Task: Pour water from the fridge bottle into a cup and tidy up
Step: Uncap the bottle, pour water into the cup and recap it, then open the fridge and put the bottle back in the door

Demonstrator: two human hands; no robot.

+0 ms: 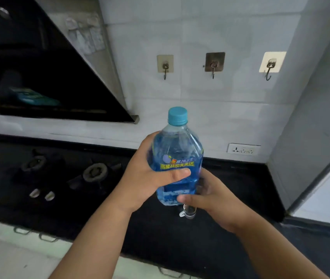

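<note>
Bottle (177, 158) first: it stands upright above the dark tabletop (240, 190), blue cap (177, 116) on, held in both hands. The left hand (150, 178) wraps its middle, thumb across the label. The right hand (210, 196) lies against its lower part, thumb on the label's lower edge; its fingers are hidden behind, so I cannot tell how tightly they curl. Just under that hand a bit of clear glass (189, 210) shows, possibly the cup, though too little is visible to be sure. A gas hob (95, 172) sits to the left on the same tabletop.

By my reading, the step in hand is getting ready to open the bottle; pouring has not begun. The next move likely calls for the left hand to steady the body while the right goes up to the cap and twists it off, keeping the bottle upright so nothing spills.
</note>
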